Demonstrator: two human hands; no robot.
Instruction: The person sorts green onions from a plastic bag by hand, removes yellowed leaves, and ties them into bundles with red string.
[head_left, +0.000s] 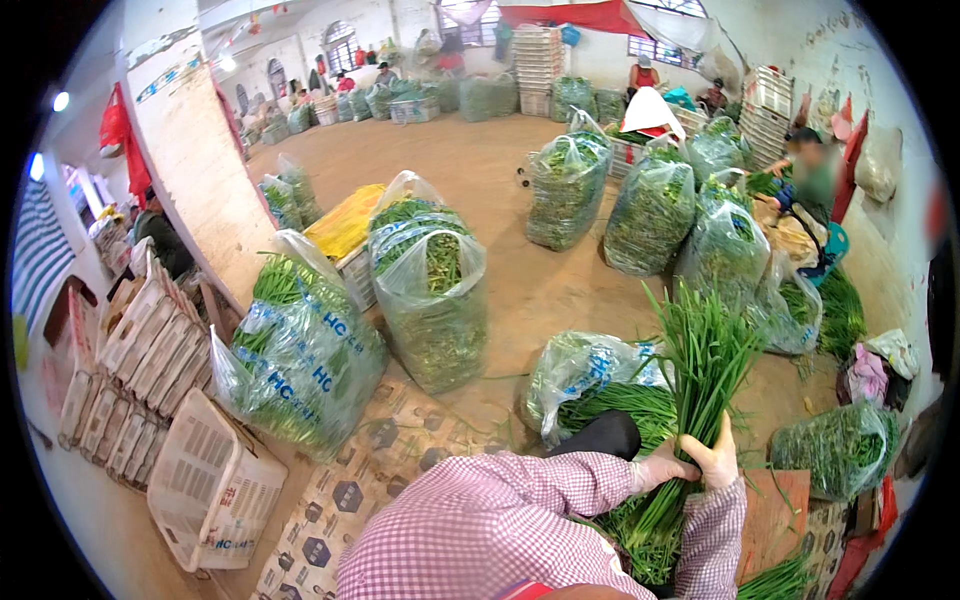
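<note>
A thick bunch of chives [700, 350], long, thin and green, stands upright in front of me with its leafy tops fanned out. My left hand [662, 466] is closed round its lower part from the left. On the right side, my right hand [714, 460] grips the same bunch, thumb towards the left hand. Both hands look pale, as if gloved, and come out of checked sleeves. More loose chives [640, 410] lie just left of the bunch, partly in an open clear plastic bag [555, 365]. Further cut stalks [655, 560] lie below my hands, between my forearms.
Large clear bags of greens stand ahead, at the left [310, 360], centre [430, 300] and right [650, 215]. White plastic crates [215, 490] lie and lean at the left. A brown board [775, 520] is beside my right arm. Another person [815, 175] sits at the far right.
</note>
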